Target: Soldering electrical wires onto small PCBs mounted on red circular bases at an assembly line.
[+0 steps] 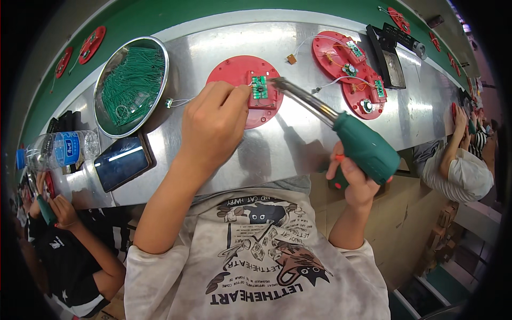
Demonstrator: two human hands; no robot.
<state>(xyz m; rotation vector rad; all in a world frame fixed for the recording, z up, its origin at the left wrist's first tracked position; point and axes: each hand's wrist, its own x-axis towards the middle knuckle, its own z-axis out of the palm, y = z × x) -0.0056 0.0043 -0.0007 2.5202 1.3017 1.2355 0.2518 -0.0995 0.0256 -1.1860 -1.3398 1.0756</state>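
Note:
In front of me a red round plastic housing [226, 69] lies on the metal bench, with a small green circuit board [260, 88] on its raised block. My left hand [213, 120] rests over the housing's left side, fingers pinched on a thin white wire [182, 101] at the board's edge. That wire runs out left of the hand to a small part. My right hand [354, 178] grips a green-handled soldering gun [368, 146] from below. Its metal barrel points up and left, the tip close to the board's right edge. Whether the tip touches the board, I cannot tell.
A metal bowl [164, 88] of green wires stands left, beside a dark phone [124, 162] and a plastic bottle [66, 148]. Two wired red housings [365, 109] lie right, near a black tray [392, 66]. A green belt [213, 13] runs behind. Other people work on both sides.

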